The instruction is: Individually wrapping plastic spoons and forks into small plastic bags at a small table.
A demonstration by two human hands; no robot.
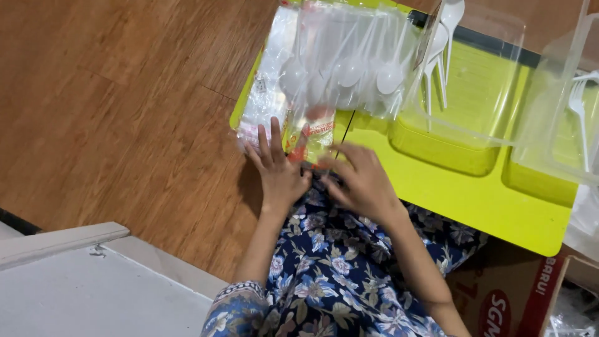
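Brown wood-plank floor (125, 106) spreads left of the lime-green tabletop (462, 193); a white panel (81, 293) lies below-left of it.

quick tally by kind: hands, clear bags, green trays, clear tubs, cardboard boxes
hands: 2, left hand and right hand, both on the spoon bag
spoon bag: 1
green tray: 1
clear tubs: 2
cardboard box: 1
total: 7

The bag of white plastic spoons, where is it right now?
In the head view the bag of white plastic spoons lies at the lime-green table's left end, its lower edge under the left hand and right hand, left of the clear containers.
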